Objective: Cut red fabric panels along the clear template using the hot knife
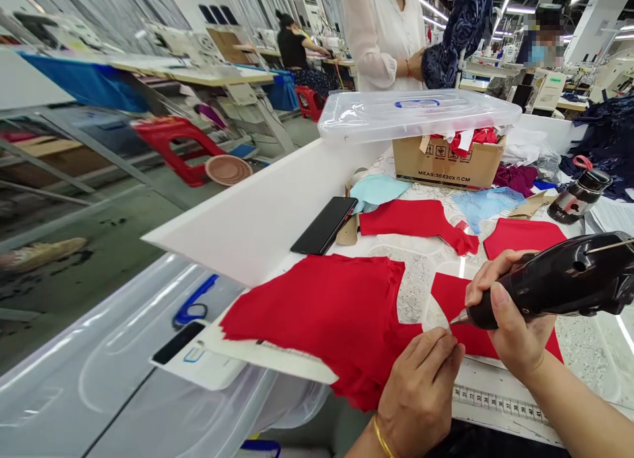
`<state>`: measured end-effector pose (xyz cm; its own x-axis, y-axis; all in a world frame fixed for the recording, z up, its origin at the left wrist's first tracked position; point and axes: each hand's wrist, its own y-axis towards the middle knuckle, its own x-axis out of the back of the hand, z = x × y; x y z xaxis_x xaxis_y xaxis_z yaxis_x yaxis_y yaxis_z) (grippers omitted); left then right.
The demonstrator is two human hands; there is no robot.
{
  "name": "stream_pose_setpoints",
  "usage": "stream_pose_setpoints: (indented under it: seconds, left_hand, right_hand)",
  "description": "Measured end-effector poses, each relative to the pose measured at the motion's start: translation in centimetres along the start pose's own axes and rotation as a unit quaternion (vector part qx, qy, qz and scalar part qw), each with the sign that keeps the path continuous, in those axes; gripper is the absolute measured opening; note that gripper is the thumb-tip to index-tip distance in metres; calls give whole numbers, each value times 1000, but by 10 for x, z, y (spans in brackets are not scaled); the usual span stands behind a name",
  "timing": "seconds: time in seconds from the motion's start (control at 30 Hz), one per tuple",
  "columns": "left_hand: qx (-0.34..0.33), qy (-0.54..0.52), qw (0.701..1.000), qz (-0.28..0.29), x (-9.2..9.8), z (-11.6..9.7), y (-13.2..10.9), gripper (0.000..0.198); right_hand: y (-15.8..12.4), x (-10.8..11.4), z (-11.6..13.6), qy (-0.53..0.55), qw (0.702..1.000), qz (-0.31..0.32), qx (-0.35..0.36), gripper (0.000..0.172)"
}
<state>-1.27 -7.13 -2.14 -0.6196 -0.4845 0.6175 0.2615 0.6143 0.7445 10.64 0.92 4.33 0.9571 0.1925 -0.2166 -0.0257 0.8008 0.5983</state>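
My right hand (510, 319) is wrapped round a black hand-held tool (559, 283) whose metal tip points left and down at a red fabric piece (470, 313). My left hand (421, 392) lies on the fabric just below the tip, fingers pinched together at a thin edge of it. A larger stack of red fabric (321, 306) lies to the left, over a white ruler (277, 359). More red pieces (411, 217) lie further back on the patterned table (421, 266).
A black phone (324, 225) rests near the white board edge. A cardboard box (446, 162) under a clear plastic lid (411, 111) stands at the back, with a black-lidded jar (577, 197) to the right. Blue scissors (193, 306) lie on a clear bin lid. A person in white stands behind.
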Motion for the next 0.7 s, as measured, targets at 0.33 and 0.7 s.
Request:
stream_pose_setpoints:
  seconds: [0.33, 0.7]
  left_hand:
    - [6, 6, 1000, -4, 2, -1, 4, 32]
    - [-1, 20, 1000, 1, 0, -1, 1, 30]
  right_hand:
    - [-2, 2, -1, 7, 1000, 20, 9, 16]
    - [-3, 3, -4, 7, 1000, 13, 20, 16]
